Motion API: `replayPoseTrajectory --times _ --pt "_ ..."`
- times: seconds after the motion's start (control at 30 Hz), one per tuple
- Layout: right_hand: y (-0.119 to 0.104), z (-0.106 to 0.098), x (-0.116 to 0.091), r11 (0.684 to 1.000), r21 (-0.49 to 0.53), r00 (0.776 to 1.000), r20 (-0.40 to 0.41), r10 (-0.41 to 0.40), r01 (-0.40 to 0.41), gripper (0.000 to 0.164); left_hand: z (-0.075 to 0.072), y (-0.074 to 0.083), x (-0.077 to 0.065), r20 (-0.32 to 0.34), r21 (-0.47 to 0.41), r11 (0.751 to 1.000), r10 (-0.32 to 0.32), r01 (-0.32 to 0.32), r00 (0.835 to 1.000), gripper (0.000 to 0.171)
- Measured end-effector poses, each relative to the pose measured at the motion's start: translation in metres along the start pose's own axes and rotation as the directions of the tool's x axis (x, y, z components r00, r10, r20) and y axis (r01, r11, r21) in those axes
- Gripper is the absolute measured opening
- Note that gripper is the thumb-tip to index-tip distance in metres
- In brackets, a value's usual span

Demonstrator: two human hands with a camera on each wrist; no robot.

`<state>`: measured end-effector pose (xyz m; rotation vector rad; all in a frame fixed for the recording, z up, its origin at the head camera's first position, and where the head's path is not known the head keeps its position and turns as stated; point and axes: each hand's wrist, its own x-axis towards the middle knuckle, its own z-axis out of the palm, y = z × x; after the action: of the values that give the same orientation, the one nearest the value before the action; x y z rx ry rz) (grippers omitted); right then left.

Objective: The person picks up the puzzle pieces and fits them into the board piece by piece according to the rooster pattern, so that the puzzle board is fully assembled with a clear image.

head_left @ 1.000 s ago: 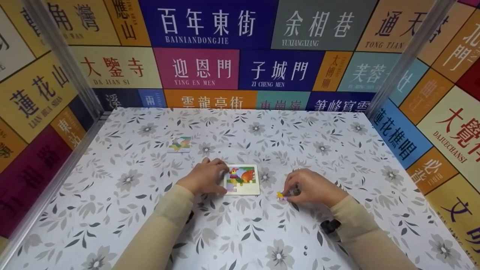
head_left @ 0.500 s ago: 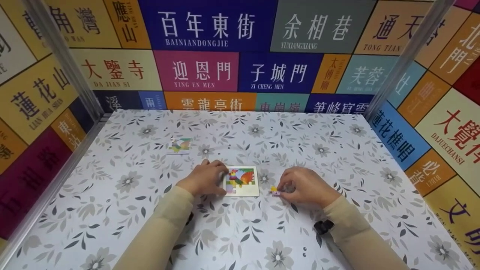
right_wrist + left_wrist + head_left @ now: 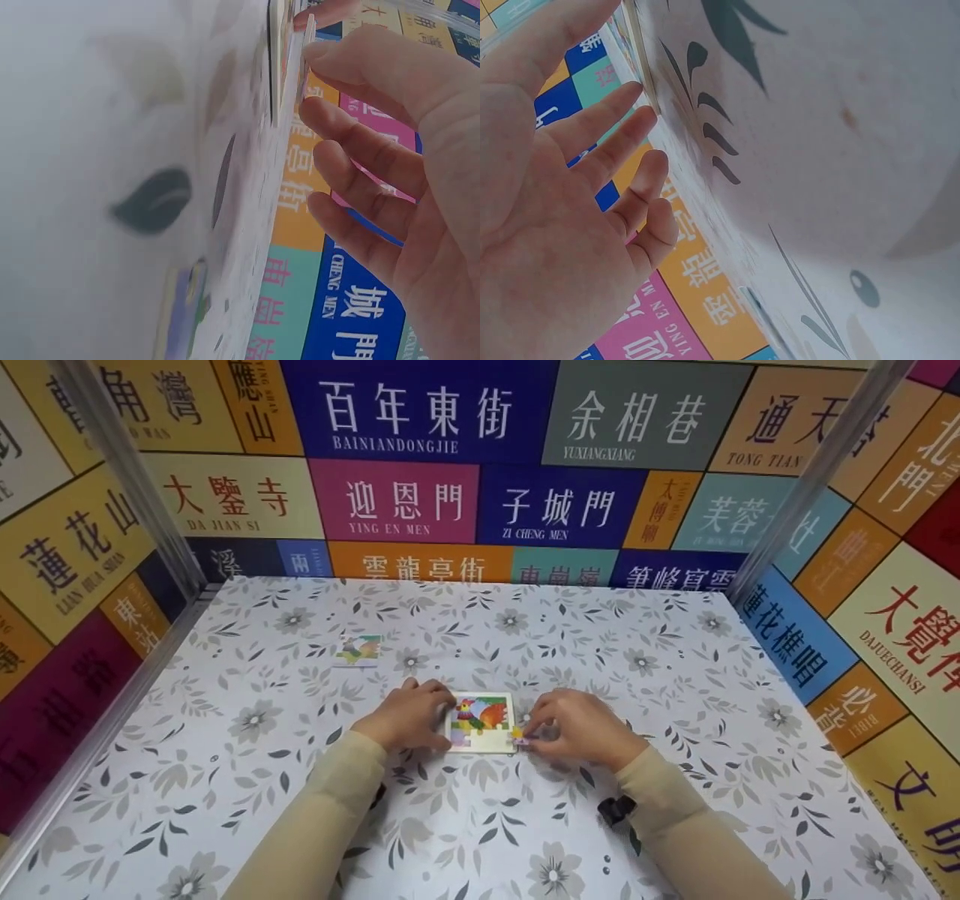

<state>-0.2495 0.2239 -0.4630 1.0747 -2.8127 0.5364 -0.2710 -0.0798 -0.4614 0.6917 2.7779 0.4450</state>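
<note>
A small white-rimmed jigsaw tray (image 3: 492, 749) lies on the table, its partly filled picture (image 3: 482, 714) showing a colourful rooster. Bare tray floor shows along the lower right of the picture. My left hand (image 3: 407, 715) rests at the tray's left edge, with thumb near the lower corner and fingers near the upper one. In the left wrist view, the left fingertips are fairly straight against the tray edge (image 3: 641, 56). My right hand (image 3: 581, 727) pinches a yellow and purple jigsaw piece (image 3: 519, 737) between thumb and index finger, overlapping the tray's right rim. Its other fingers are bent.
A second small rooster picture (image 3: 358, 650) lies flat on the table at the back left. A flat purple and yellow item (image 3: 180, 311) shows low in the right wrist view. Sign-patterned walls (image 3: 405, 502) enclose the flower-patterned table (image 3: 480, 825).
The right hand has moved left with the jigsaw piece, from well right of the tray to its right rim. The left hand and tray have stayed about where they were.
</note>
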Motion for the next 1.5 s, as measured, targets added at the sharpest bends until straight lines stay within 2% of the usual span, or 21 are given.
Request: replayPoseTrajectory --times 0.17,0.37,0.57,0.77,0.93,1.17,1.5 --pt "-0.007 0.005 0.012 0.999 -0.003 0.999 0.008 -0.036 0.036 0.013 0.000 -0.001 0.001 -0.020 0.030 0.999 0.041 -0.041 0.999 0.064" --pt "-0.013 0.012 0.023 0.997 -0.018 0.997 0.028 -0.073 0.074 0.011 0.000 0.000 0.001 0.009 0.013 1.000 0.013 -0.013 1.000 0.066" --pt "-0.018 0.017 0.032 0.997 -0.028 0.996 0.050 -0.070 0.072 0.011 0.000 0.000 0.002 0.011 0.018 1.000 0.000 0.000 1.000 0.067" --pt "-0.022 0.024 0.040 0.993 -0.041 0.993 0.051 -0.106 0.108 0.007 0.000 0.000 0.003 0.013 0.024 1.000 -0.007 0.007 1.000 0.067" --pt "-0.025 0.028 0.044 0.993 -0.041 0.992 0.062 -0.107 0.110 0.007 -0.001 0.001 0.001 0.011 0.031 1.000 -0.008 0.007 1.000 0.067" --pt "-0.028 0.028 0.048 0.994 -0.046 0.991 0.094 -0.091 0.096 0.010 0.001 0.000 0.002 -0.022 0.056 0.998 0.027 -0.026 0.999 0.066" --pt "-0.030 0.027 0.048 0.993 -0.053 0.989 0.109 -0.096 0.102 0.010 0.001 0.000 0.004 0.000 0.045 0.999 0.000 0.000 1.000 0.067"
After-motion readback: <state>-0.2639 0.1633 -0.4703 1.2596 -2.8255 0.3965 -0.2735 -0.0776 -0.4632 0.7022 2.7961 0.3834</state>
